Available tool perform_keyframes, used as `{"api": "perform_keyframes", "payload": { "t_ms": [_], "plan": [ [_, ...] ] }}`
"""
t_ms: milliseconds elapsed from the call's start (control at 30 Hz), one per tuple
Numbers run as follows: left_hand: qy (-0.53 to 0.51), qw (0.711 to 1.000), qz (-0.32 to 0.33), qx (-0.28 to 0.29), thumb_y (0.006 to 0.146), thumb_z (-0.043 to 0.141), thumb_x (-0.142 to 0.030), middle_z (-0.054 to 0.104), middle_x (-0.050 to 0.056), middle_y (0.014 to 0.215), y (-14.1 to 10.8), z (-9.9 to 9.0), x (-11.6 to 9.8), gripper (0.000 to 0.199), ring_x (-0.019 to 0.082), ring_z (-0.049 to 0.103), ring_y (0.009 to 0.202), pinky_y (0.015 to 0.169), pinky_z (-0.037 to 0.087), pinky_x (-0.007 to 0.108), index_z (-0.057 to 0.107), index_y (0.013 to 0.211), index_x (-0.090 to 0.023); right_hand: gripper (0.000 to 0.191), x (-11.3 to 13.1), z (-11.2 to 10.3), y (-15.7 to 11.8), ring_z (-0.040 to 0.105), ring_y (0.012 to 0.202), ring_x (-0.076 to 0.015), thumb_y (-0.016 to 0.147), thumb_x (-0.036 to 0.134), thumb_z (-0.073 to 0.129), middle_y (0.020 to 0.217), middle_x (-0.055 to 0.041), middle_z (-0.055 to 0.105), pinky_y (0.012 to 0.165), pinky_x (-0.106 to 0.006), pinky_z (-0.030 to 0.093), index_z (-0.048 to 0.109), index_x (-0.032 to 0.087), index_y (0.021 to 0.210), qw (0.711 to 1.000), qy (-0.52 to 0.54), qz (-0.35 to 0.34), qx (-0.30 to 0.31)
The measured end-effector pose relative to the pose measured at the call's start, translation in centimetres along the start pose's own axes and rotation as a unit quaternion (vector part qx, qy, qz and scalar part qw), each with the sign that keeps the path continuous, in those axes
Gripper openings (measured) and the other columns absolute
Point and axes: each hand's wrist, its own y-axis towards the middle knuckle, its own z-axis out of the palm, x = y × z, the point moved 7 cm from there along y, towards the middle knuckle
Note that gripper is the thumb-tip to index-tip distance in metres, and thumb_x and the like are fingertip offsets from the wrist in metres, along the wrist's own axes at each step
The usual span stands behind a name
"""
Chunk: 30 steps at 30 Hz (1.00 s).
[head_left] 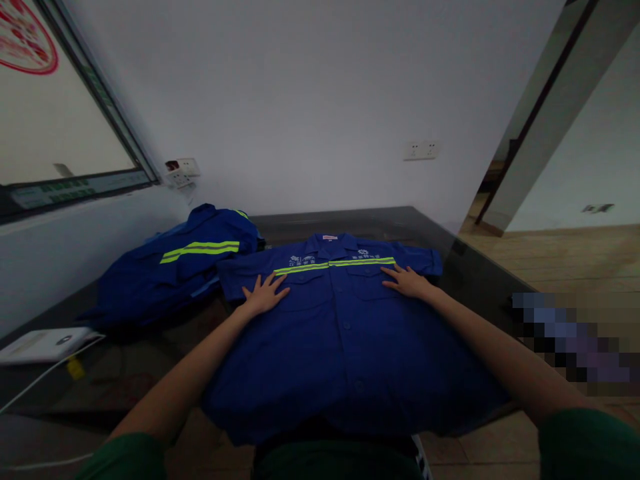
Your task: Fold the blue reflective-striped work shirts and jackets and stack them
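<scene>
A dark blue short-sleeved work shirt [345, 333] lies spread front side up, collar away from me, with a yellow reflective stripe across its chest. Its lower part reaches the near table edge. My left hand [264, 295] rests with spread fingers on the left chest area, fingertips at the stripe. On the right chest area, by the other end of the stripe, my right hand [406, 281] lies with fingers apart. Neither hand grips the fabric. White print shows above both chest pockets.
A pile of blue clothes [170, 280] with yellow stripes lies on the dark table [390, 217] at left. Near the left edge are a white box [43, 345] and a white cable [40, 380]. Behind stands a wall with sockets [421, 151]. A blurred patch covers the right side.
</scene>
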Motion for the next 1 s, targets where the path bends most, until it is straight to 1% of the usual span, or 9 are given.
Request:
{"api": "perform_keyframes", "payload": {
  "t_ms": [67,133,233,367,600,733,833,900,1000],
  "plan": [
    [0.003,1.000,0.008,-0.002,0.087,0.026,-0.070,0.018,-0.001,0.159,0.3,0.2,0.5,0.065,0.047,0.010,0.141,0.096,0.014,0.080,0.024,0.147,-0.045,0.064,-0.3,0.8,-0.8,0.025,0.137,-0.0485,0.091,0.066,0.028,0.157,-0.0089,0.025,0.095,-0.075,0.031,0.027,0.039,0.149,0.999,0.002,0.036,0.023],
    [0.007,1.000,0.016,-0.008,0.087,0.026,-0.070,0.017,-0.002,0.159,0.8,0.0,0.8,0.064,0.046,0.011,0.142,0.097,0.012,0.080,0.023,0.147,-0.046,0.066,-0.4,1.0,-1.1,0.021,0.138,-0.0502,0.090,0.068,0.025,0.158,-0.0086,0.021,0.094,-0.078,0.028,0.023,0.040,0.149,0.998,0.008,0.048,0.026],
    [0.013,1.000,0.023,-0.014,0.087,0.027,-0.069,0.017,-0.003,0.159,1.8,-0.3,0.9,0.063,0.045,0.013,0.142,0.099,0.013,0.078,0.024,0.147,-0.047,0.066,-0.9,1.1,-0.5,0.018,0.139,-0.0486,0.090,0.069,0.021,0.159,-0.0061,0.018,0.097,-0.078,0.022,0.020,0.041,0.150,0.998,0.007,0.059,0.015],
    [0.018,0.999,0.026,-0.009,0.087,0.024,-0.070,0.016,-0.003,0.159,3.4,-0.4,0.3,0.065,0.044,0.012,0.142,0.100,0.013,0.078,0.023,0.147,-0.046,0.065,-2.1,1.4,1.1,0.015,0.141,-0.0456,0.091,0.069,0.018,0.160,-0.0025,0.015,0.103,-0.075,0.013,0.018,0.042,0.150,0.998,-0.008,0.064,-0.002],
    [0.009,0.999,0.028,-0.013,0.087,0.021,-0.072,0.016,-0.003,0.159,5.2,-0.6,-1.1,0.065,0.044,0.011,0.143,0.099,0.011,0.079,0.022,0.147,-0.047,0.064,-4.4,1.5,3.5,0.013,0.142,-0.0442,0.091,0.068,0.017,0.160,0.0004,0.012,0.101,-0.079,0.008,0.018,0.043,0.150,0.997,0.010,0.070,0.006],
    [-0.003,0.999,0.030,-0.034,0.089,0.022,-0.067,0.019,0.000,0.159,5.4,-0.7,-1.9,0.062,0.042,0.013,0.143,0.100,0.011,0.078,0.028,0.147,-0.043,0.061,-4.8,1.2,4.1,0.015,0.142,-0.0426,0.093,0.064,0.019,0.159,0.0007,0.015,0.101,-0.079,0.008,0.020,0.041,0.150,0.998,0.012,0.058,-0.003],
    [-0.015,0.997,0.030,-0.072,0.094,0.024,-0.058,0.025,0.004,0.157,5.1,-1.2,-2.0,0.056,0.037,0.019,0.142,0.104,0.014,0.073,0.037,0.144,-0.036,0.059,-4.7,0.8,3.8,0.019,0.142,-0.0397,0.095,0.060,0.019,0.158,-0.0008,0.022,0.102,-0.077,0.012,0.028,0.037,0.148,0.998,0.010,0.050,-0.036],
    [-0.021,0.995,0.026,-0.095,0.095,0.030,-0.049,0.032,0.007,0.154,4.5,-1.7,-1.3,0.051,0.033,0.028,0.140,0.107,0.020,0.066,0.044,0.141,-0.030,0.056,-4.5,0.1,3.0,0.025,0.141,-0.0356,0.097,0.055,0.020,0.155,-0.0039,0.030,0.104,-0.072,0.018,0.038,0.031,0.145,0.995,0.000,0.054,-0.081],
    [0.000,0.992,0.028,-0.122,0.093,0.040,-0.037,0.044,0.010,0.146,3.0,-2.6,1.0,0.046,0.029,0.039,0.133,0.110,0.025,0.058,0.050,0.135,-0.025,0.055,-3.9,-1.4,1.3,0.036,0.136,-0.0314,0.098,0.050,0.023,0.149,-0.0113,0.040,0.106,-0.058,0.031,0.051,0.022,0.137,0.984,-0.016,0.079,-0.160]
  ]
}}
